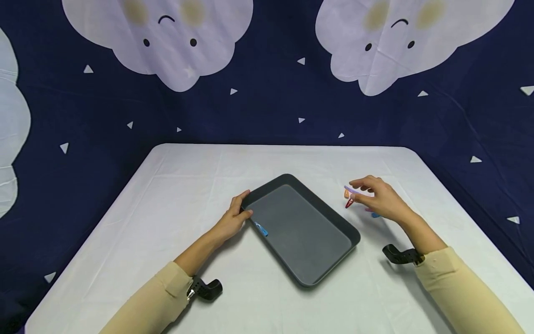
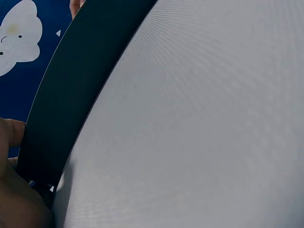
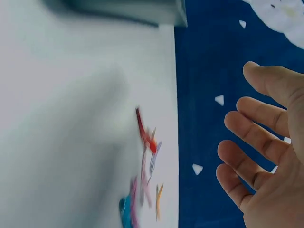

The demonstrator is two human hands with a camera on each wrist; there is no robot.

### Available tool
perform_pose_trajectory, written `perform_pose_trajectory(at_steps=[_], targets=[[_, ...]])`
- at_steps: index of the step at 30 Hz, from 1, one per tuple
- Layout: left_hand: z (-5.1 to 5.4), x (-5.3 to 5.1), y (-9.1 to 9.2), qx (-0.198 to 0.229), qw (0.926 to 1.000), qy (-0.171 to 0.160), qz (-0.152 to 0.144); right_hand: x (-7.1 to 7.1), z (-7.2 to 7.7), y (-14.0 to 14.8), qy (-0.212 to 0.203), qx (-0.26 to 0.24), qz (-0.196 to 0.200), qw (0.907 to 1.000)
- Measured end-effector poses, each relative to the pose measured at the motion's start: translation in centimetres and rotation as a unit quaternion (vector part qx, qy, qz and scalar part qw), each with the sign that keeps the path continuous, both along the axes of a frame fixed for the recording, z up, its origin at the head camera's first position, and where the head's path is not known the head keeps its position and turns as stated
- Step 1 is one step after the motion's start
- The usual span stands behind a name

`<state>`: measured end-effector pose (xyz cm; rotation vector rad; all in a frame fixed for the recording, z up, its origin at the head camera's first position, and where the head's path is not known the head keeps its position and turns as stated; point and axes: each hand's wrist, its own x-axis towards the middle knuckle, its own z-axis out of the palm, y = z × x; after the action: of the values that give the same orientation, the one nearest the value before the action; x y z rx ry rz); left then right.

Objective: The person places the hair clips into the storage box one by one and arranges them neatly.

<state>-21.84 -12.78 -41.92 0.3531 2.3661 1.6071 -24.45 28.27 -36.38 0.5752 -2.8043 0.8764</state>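
My left hand [image 1: 230,221] grips the left corner of a dark grey rectangular baking tray [image 1: 287,179], its thumb near the rim. In the left wrist view, the tilted tray wall [image 2: 71,95] rises beside my fingers [image 2: 12,133]. Inside the tray, along its left side, lies a blue hair clip [image 1: 261,229]. My right hand [image 1: 381,199] hovers right of the tray with loosely bent fingers and nothing between them. Under it are several small hair clips: a red one [image 1: 349,203], an orange one [image 1: 346,194], a purple one [image 1: 351,189] and a blue one [image 1: 376,215], partly hidden.
A white cloth covers the table [image 1: 187,176]. Behind stands a dark blue curtain [image 1: 267,106] with white clouds and small triangles. Each wrist wears a black camera mount [image 1: 208,290].
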Motion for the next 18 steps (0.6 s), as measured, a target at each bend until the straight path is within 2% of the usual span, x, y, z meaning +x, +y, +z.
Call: perform_pose_trajectory(at_steps=[5, 10, 18], targets=[[-0.1, 0.0, 0.0, -0.001, 1.0000, 0.003, 0.001, 0.3, -0.7, 1.8, 0.010, 0.009, -0.029, 0.9995], [-0.1, 0.0, 0.0, 0.004, 0.9999, 0.012, 0.000, 1.0, -1.4, 3.4, -0.008, 0.020, -0.054, 0.9983], [-0.1, 0.0, -0.1, 0.021, 0.9993, 0.029, -0.006, 1.6, -2.4, 5.1, -0.037, 0.034, -0.064, 0.9967]])
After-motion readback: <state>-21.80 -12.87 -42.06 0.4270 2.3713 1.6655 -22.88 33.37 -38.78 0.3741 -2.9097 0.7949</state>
